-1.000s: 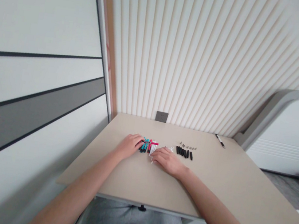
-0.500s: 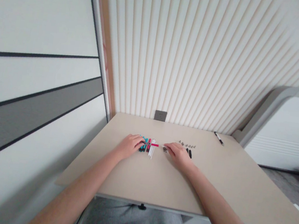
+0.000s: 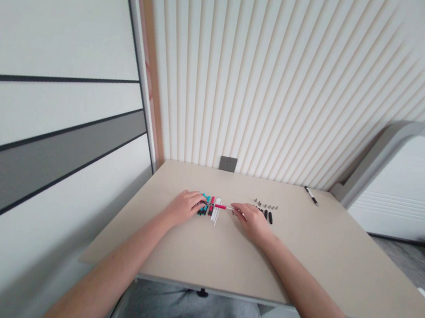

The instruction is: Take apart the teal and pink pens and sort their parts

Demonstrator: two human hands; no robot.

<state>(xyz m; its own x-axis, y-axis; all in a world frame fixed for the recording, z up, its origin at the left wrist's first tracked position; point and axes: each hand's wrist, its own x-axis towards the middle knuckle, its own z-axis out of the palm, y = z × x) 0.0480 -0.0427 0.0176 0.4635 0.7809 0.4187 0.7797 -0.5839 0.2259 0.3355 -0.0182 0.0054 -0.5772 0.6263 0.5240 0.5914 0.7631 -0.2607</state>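
A slim red pen (image 3: pixel 217 206) lies crosswise above a row of teal, red and white pen barrels (image 3: pixel 209 206) on the pale beige table (image 3: pixel 262 259). My left hand (image 3: pixel 184 207) rests on the row's left side, its fingertips pinching the pen's dark left end. My right hand (image 3: pixel 253 222) holds the pen's pale right end between its fingertips. Black pen barrels (image 3: pixel 266 216) lie just beyond my right hand, which partly hides them. Above them stands a line of small grey parts (image 3: pixel 265 205).
A black-and-white pen (image 3: pixel 311 195) lies near the table's back right corner. A grey wall socket (image 3: pixel 228 164) sits above the back edge, against a ribbed white wall panel. My grey-trousered lap (image 3: pixel 192 315) shows below the front edge.
My right hand has moved right, away from the white barrels, to the pen's right end. The pen now reaches farther right and covers more of the gap between the groups.
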